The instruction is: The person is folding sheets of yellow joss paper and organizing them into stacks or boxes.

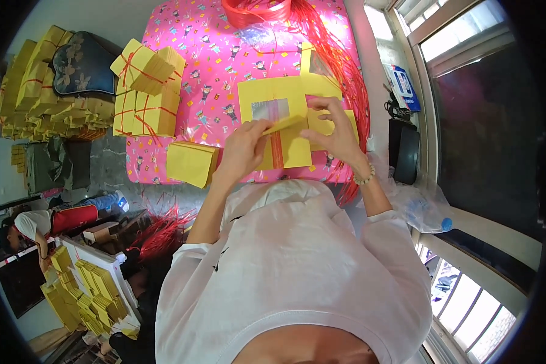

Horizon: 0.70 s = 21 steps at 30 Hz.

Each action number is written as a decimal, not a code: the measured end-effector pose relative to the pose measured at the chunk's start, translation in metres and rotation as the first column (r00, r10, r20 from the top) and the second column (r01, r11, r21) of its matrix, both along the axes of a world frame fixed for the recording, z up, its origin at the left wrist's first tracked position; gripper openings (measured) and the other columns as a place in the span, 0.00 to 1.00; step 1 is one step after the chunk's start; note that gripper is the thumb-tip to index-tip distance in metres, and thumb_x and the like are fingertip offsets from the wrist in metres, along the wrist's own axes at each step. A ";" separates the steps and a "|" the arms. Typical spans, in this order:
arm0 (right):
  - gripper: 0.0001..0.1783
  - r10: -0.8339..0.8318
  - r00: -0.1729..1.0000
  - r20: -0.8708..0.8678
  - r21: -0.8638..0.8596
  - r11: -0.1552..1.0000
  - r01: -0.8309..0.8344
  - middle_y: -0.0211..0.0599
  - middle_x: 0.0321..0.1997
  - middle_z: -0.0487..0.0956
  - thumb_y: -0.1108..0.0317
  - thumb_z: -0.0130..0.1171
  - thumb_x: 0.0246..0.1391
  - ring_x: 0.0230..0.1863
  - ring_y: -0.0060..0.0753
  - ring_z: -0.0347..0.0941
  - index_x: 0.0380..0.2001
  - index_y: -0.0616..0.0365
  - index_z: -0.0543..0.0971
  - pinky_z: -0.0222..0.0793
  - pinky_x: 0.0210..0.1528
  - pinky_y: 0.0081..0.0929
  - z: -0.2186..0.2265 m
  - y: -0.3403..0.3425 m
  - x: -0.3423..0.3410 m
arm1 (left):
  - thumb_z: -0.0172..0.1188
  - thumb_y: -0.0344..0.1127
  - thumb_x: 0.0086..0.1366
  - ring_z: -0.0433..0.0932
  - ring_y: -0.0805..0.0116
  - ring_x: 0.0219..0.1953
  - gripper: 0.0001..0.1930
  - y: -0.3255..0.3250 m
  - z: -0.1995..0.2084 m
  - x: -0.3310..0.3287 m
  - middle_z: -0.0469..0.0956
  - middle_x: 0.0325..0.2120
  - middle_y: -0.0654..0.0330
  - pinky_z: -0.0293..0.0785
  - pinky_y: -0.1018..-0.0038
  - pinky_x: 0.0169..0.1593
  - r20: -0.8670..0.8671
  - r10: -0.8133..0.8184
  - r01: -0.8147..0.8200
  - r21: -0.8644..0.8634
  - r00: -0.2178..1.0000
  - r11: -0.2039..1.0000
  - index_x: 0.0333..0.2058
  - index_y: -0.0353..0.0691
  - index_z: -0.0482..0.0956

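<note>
My left hand (246,147) pinches the end of a narrow folded yellow paper piece (289,123), raised just above the table. Under it lies a flat yellow paper sheet (296,155) with a silvery window-like patch (268,110) and a red strip (277,151) running down it. Just right of the folded piece, my right hand (335,134) has its thumb and fingers spread, with nothing visible between them. Beneath that hand lies another yellow sheet (348,121). To the left of my left forearm sits a stack of yellow paper pieces (191,164).
The table has a pink patterned cover (206,60). Bundles of yellow paper tied with red string (147,112) stand at its left. Red strings (346,60) trail down the right side from a red basin (258,13). At left, a person (54,221) is near another table with yellow stacks (94,291).
</note>
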State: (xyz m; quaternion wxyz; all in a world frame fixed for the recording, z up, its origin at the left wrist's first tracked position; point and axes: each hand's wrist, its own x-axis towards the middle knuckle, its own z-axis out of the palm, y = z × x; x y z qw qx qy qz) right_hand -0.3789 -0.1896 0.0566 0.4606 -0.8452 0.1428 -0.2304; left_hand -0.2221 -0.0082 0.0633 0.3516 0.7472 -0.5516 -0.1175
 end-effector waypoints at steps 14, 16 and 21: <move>0.43 0.138 0.972 0.191 0.556 0.801 -0.223 0.37 0.58 0.69 0.72 0.71 0.42 0.61 0.32 0.64 0.61 0.59 0.60 0.60 0.62 0.34 -0.023 0.015 0.024 | 0.59 0.30 0.61 0.73 0.75 0.45 0.19 -0.006 -0.003 0.003 0.77 0.42 0.58 0.69 0.74 0.48 -0.775 -0.049 -0.106 -0.148 0.630 0.983 0.51 0.33 0.70; 0.39 0.119 0.985 0.122 0.603 0.780 -0.169 0.36 0.56 0.71 0.73 0.70 0.43 0.58 0.29 0.67 0.59 0.61 0.63 0.64 0.60 0.30 -0.024 0.016 0.022 | 0.61 0.29 0.60 0.72 0.72 0.46 0.21 -0.010 -0.005 0.000 0.76 0.43 0.57 0.68 0.73 0.50 -0.756 -0.023 -0.133 -0.145 0.654 0.980 0.51 0.33 0.69; 0.31 0.042 0.993 0.107 0.515 0.852 -0.092 0.35 0.51 0.76 0.71 0.68 0.46 0.52 0.26 0.71 0.54 0.61 0.69 0.68 0.54 0.26 -0.023 0.020 0.017 | 0.64 0.28 0.54 0.71 0.61 0.49 0.29 -0.019 -0.004 -0.001 0.74 0.44 0.54 0.64 0.64 0.55 -0.275 0.229 -0.308 -0.293 0.934 0.905 0.54 0.37 0.63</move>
